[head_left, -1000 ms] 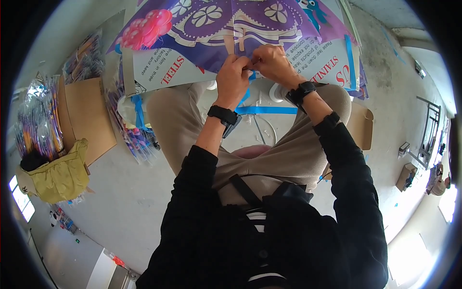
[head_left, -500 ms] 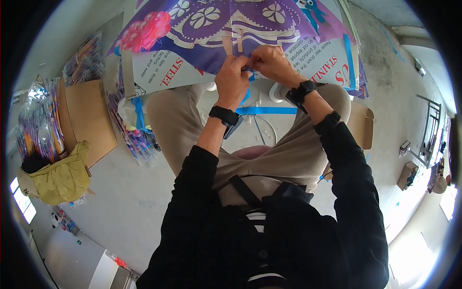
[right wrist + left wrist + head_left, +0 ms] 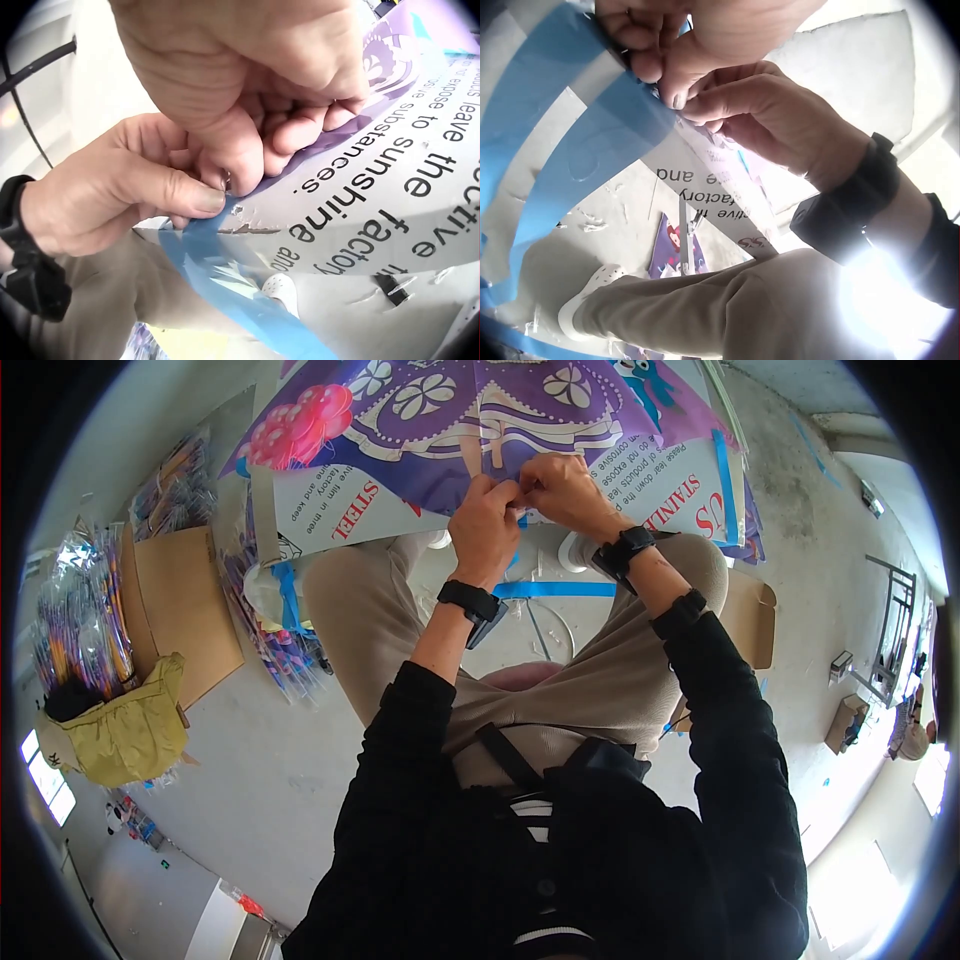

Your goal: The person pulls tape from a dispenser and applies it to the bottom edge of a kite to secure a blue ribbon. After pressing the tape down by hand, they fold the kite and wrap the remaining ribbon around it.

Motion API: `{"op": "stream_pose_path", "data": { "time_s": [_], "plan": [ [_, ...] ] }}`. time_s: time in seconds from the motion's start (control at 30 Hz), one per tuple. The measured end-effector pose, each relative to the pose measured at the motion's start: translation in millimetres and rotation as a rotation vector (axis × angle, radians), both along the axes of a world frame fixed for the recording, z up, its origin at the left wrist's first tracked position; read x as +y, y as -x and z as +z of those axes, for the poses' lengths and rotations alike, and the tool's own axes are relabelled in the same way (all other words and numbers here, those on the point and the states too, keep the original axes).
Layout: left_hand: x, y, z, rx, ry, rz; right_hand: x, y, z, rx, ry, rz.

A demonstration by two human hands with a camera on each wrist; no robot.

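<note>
A purple printed sheet (image 3: 430, 475) with a skirt design lies over a white board with lettering (image 3: 335, 510). At the sheet's near tip my left hand (image 3: 483, 532) and right hand (image 3: 568, 495) meet, fingers curled and thumbs pinching close together. In the right wrist view, the left thumb presses at the board's edge beside the right fingertips, where the film is torn and scuffed. Blue tape (image 3: 217, 281) hangs from that edge below the hands. The fingers hide the small bit pinched between them.
The board rests over the person's knees (image 3: 345, 585). Bagged printed goods (image 3: 85, 605) and a cardboard box (image 3: 185, 610) with a yellow-green cloth (image 3: 120, 730) lie to the left. Another box (image 3: 750, 620) stands right. Blue tape (image 3: 555, 589) spans below the board.
Both hands keep to the same spot at the sheet's tip. The left hand has shifted slightly right, and less of the blue tape beneath the fingers shows.
</note>
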State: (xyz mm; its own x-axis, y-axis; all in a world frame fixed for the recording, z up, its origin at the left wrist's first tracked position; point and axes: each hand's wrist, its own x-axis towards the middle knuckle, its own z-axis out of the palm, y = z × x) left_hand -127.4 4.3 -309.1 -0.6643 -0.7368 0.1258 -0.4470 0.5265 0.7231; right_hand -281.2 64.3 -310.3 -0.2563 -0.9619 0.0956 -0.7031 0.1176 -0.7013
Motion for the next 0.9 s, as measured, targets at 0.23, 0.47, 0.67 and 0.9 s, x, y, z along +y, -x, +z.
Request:
{"op": "stream_pose_path", "data": {
  "time_s": [0.23, 0.47, 0.67, 0.9],
  "plan": [
    [0, -1, -1, 0.003, 0.037, -0.032, -2, -2, -1, 0.04, -0.012, -0.013],
    [1, -3, 0, 0.033, 0.026, -0.064, -5, -6, 7, 0.115, -0.126, -0.03],
    [-2, -7, -1, 0.026, -0.015, -0.088, -8, -4, 11, 0.093, -0.225, -0.026],
    [-6, -9, -1, 0.086, -0.113, -0.092, -5, 0, 7, 0.066, -0.167, -0.004]
  ]
}}
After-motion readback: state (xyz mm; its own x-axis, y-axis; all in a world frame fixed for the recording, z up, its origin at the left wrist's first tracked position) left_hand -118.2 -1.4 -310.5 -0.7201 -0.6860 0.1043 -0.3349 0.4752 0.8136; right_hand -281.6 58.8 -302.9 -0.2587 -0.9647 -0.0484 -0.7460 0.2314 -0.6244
